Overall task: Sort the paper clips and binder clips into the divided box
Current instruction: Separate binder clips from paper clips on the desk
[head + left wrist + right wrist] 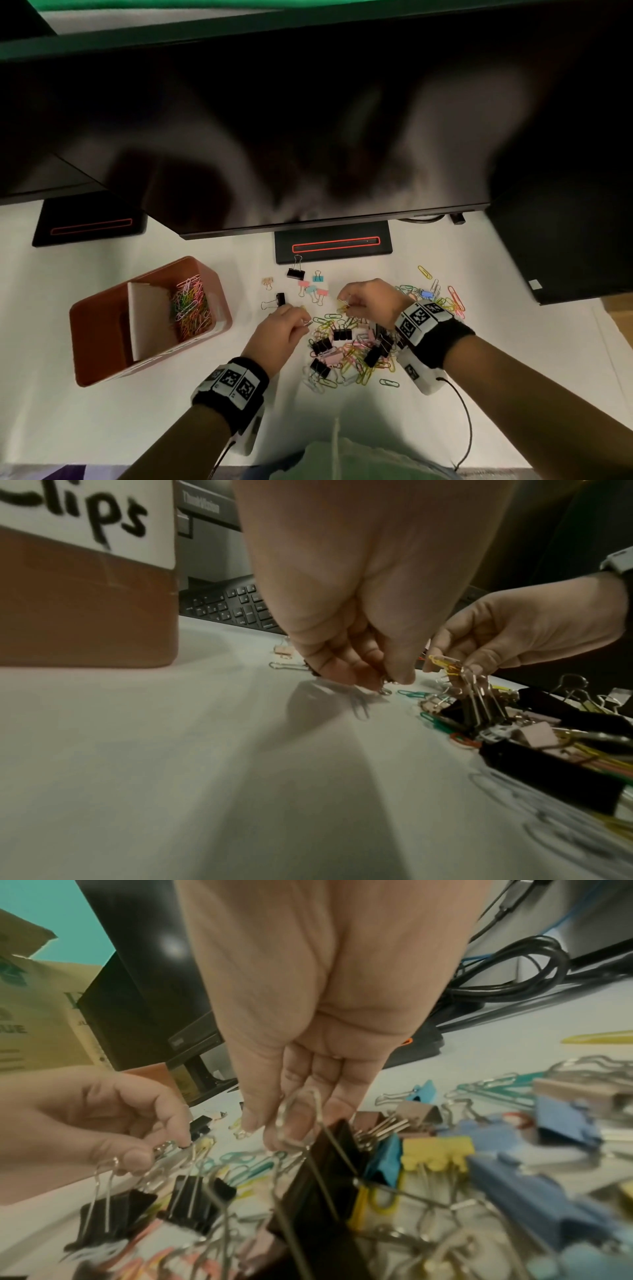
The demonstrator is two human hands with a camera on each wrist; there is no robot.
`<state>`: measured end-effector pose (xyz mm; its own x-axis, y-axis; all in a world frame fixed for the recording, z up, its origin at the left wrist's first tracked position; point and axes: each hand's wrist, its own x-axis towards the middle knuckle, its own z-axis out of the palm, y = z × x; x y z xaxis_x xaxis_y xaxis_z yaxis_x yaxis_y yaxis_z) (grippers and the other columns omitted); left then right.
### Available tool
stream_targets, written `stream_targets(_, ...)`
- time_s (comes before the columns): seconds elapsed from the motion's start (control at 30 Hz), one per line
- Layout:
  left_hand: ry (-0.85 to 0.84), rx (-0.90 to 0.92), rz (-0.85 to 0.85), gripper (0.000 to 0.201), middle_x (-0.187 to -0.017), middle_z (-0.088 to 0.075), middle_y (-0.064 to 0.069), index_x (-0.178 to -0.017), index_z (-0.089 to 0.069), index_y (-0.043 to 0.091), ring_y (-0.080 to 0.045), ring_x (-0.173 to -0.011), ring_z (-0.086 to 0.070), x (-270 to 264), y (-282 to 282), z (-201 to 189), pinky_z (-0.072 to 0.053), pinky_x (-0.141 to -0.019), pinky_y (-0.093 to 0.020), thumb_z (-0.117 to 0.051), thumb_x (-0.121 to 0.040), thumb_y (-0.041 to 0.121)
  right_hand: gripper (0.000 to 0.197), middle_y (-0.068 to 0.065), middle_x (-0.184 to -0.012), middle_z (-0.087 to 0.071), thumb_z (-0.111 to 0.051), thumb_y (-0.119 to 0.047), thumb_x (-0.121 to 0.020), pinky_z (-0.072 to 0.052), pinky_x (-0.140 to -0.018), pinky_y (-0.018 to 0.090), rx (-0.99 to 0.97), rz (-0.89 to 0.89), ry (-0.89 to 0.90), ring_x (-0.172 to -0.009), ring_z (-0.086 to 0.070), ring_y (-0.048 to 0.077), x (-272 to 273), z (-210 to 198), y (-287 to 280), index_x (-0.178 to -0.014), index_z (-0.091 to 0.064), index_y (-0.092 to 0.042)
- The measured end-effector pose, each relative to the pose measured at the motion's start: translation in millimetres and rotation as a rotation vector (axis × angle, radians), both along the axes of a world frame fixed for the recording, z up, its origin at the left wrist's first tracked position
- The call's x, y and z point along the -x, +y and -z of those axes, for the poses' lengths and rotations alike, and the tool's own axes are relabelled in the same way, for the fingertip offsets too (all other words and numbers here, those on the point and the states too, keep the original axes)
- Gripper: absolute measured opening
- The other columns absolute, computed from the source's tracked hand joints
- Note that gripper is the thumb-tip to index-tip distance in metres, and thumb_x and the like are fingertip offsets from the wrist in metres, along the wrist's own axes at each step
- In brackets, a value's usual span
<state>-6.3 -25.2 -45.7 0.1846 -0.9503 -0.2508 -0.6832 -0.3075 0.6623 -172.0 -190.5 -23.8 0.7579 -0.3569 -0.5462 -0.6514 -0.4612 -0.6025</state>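
Far left on the white table (102,418): a brown divided box (102,373), coloured paper clips (190,305) heaped in its right compartment, beside the cardboard divider (150,318). Just right of the box: left hand (277,337), fingers curled, pinching a silver paper clip (307,323) low over the table. Further right: right hand (371,301), fingertips pinching a yellow paper clip (342,306). Under and between both hands: a mixed pile (356,353) of black, pink and blue binder clips tangled with paper clips. Behind: two monitor bases (332,241).
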Motion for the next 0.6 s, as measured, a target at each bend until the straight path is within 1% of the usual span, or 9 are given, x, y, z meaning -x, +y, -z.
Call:
stream_targets(0.07, 0.01, -0.011, 0.011, 0.02, -0.082, -0.044, 0.016, -0.107, -0.06, 0.017, 0.0, -0.072, -0.046, 2, -2, 0, -0.042, -0.073, -0.018, -0.06, -0.086, 0.015, 0.031, 0.006, -0.115, -0.068, -0.06, -0.02, -0.089, -0.046, -0.086, 0.024, -0.018, 0.032, -0.009, -0.101, -0.062, 0.019, 3, 4, -2, -0.12, -0.059, -0.018)
stream_targets(0.1, 0.013, -0.018, 0.019, 0.022, -0.081, -0.044, 0.016, -0.109, -0.06, 0.017, -0.001, -0.072, -0.047, 4, -5, -1, -0.043, -0.073, -0.019, -0.06, -0.087, 0.016, 0.029, 0.006, -0.114, -0.068, -0.06, -0.018, -0.089, -0.045, -0.085, 0.022, -0.026, 0.047, -0.012, -0.1, -0.062, 0.018, 3, 5, -2, -0.118, -0.06, -0.018)
stream_targets(0.17, -0.007, -0.025, 0.048, 0.025, -0.085, -0.049, 0.01, -0.112, -0.059, 0.017, -0.007, -0.075, -0.05, 8, -14, -1, -0.046, -0.076, -0.023, -0.059, -0.088, 0.017, 0.028, 0.005, -0.111, -0.069, -0.061, -0.017, -0.088, -0.045, -0.084, 0.022, -0.035, 0.071, -0.014, -0.099, -0.063, 0.018, 5, 7, -2, -0.116, -0.062, -0.018)
stream_targets(0.27, -0.073, -0.059, 0.126, 0.029, -0.095, -0.058, 0.0, -0.117, -0.057, 0.016, -0.014, -0.085, -0.053, 14, -30, -3, -0.047, -0.081, -0.028, -0.056, -0.089, 0.017, 0.027, 0.004, -0.109, -0.07, -0.062, -0.015, -0.087, -0.048, -0.087, 0.024, -0.029, 0.082, -0.034, -0.098, -0.064, 0.017, 5, 7, -2, -0.114, -0.063, -0.017)
stream_targets(0.4, -0.123, -0.116, 0.2, 0.023, -0.104, -0.061, -0.002, -0.11, -0.06, 0.018, -0.018, -0.095, -0.056, 21, -44, -7, -0.047, -0.086, -0.032, -0.058, -0.088, 0.02, 0.022, 0.003, -0.105, -0.072, -0.061, -0.015, -0.087, -0.045, -0.082, 0.019, -0.002, 0.071, -0.027, -0.094, -0.065, 0.016, 4, 6, -3, -0.108, -0.067, -0.015)
stream_targets(0.43, -0.136, -0.131, 0.208, 0.02, -0.112, -0.06, -0.003, -0.107, -0.061, 0.018, -0.02, -0.101, -0.057, 23, -47, -8, -0.047, -0.089, -0.033, -0.058, -0.088, 0.021, 0.021, 0.003, -0.104, -0.072, -0.061, -0.016, -0.088, -0.045, -0.082, 0.019, 0.015, 0.058, -0.012, -0.095, -0.066, 0.017, 4, 5, -4, -0.107, -0.068, -0.014)
stream_targets(0.5, -0.165, -0.169, 0.222, 0.017, -0.129, -0.051, -0.004, -0.103, -0.063, 0.015, -0.023, -0.114, -0.053, 24, -51, -8, -0.044, -0.097, -0.035, -0.056, -0.089, 0.021, 0.021, 0.004, -0.106, -0.072, -0.06, -0.017, -0.088, -0.043, -0.083, 0.019, 0.047, 0.033, 0.014, -0.096, -0.065, 0.018, 3, 4, -5, -0.107, -0.068, -0.013)
stream_targets(0.53, -0.179, -0.183, 0.231, 0.017, -0.132, -0.049, -0.005, -0.101, -0.064, 0.013, -0.023, -0.117, -0.051, 25, -53, -8, -0.043, -0.098, -0.035, -0.055, -0.089, 0.021, 0.021, 0.004, -0.106, -0.072, -0.059, -0.017, -0.089, -0.043, -0.083, 0.019, 0.058, 0.028, 0.017, -0.096, -0.065, 0.018, 3, 4, -5, -0.107, -0.068, -0.013)
stream_targets(0.6, -0.21, -0.195, 0.259, 0.016, -0.126, -0.049, -0.007, -0.099, -0.064, 0.01, -0.022, -0.118, -0.049, 25, -55, -7, -0.042, -0.098, -0.035, -0.054, -0.09, 0.019, 0.02, 0.004, -0.105, -0.072, -0.059, -0.018, -0.089, -0.044, -0.083, 0.02, 0.079, 0.026, 0.015, -0.096, -0.065, 0.018, 3, 4, -6, -0.106, -0.068, -0.013)
